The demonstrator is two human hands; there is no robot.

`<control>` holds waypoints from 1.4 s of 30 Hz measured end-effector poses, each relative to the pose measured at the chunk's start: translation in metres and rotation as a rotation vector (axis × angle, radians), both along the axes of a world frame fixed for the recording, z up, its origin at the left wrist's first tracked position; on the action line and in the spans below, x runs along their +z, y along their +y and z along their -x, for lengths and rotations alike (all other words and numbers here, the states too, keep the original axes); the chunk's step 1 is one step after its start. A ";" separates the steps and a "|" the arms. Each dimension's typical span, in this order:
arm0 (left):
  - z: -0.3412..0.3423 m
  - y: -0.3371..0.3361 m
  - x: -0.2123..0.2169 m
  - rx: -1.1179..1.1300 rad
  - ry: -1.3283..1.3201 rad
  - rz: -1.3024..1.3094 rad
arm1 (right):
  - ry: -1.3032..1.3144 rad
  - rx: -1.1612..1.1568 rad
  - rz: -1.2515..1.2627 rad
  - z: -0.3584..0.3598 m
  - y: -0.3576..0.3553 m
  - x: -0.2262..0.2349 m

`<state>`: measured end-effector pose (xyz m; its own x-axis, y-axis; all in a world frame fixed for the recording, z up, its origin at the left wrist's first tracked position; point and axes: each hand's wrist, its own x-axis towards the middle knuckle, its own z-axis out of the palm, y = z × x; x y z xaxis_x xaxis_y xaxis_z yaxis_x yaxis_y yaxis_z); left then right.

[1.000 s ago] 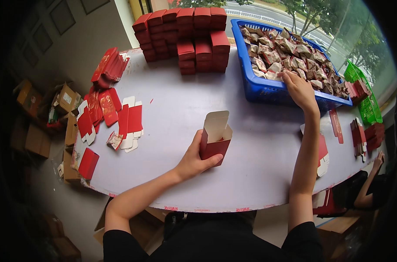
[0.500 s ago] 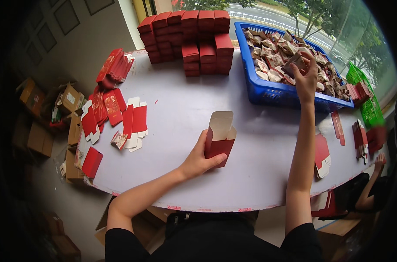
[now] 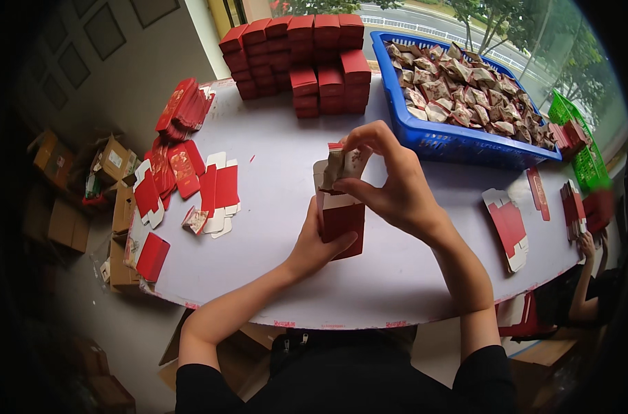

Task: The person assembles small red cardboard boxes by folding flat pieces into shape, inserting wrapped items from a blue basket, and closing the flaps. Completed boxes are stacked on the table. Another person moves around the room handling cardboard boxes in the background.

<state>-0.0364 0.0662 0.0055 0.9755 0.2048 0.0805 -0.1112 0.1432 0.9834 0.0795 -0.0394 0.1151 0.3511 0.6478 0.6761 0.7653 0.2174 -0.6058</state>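
Observation:
My left hand [image 3: 315,241] is wrapped round a small red carton [image 3: 344,224], which stands upright above the table with its white-lined top flap raised. Over the carton's mouth, my right hand [image 3: 390,172] pinches a small printed paper packet [image 3: 346,165] between thumb and fingers. The packet's lower end is at the opening; how far inside it reaches, I cannot tell. At the back right, a blue plastic basket [image 3: 459,141] is heaped with similar packets [image 3: 459,93].
Closed red cartons [image 3: 300,62] are stacked at the back. Flat cartons [image 3: 221,190] and a loose packet [image 3: 194,219] lie at the left, near a red box [image 3: 152,257]. More flat cartons [image 3: 507,228] lie at the right, near another person's hand [image 3: 587,245] and a green basket [image 3: 576,145].
My right hand has come from the blue basket to the carton, bringing a packet with it. My left hand still holds the carton in nearly the same place.

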 end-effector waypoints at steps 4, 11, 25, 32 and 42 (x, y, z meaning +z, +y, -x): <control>0.006 -0.001 0.009 -0.010 -0.037 0.040 | 0.049 0.043 0.139 0.002 -0.004 -0.001; 0.007 -0.003 0.019 0.130 -0.055 -0.071 | -0.369 -0.052 0.242 0.008 0.000 -0.005; 0.002 0.001 0.013 0.112 -0.020 -0.169 | -0.643 -0.111 0.494 0.016 -0.004 -0.010; 0.001 -0.006 0.017 0.211 -0.203 0.007 | -0.535 -0.174 0.371 0.008 -0.001 -0.016; 0.002 0.003 0.018 0.064 -0.128 0.099 | 0.287 -0.075 0.112 -0.003 -0.021 -0.026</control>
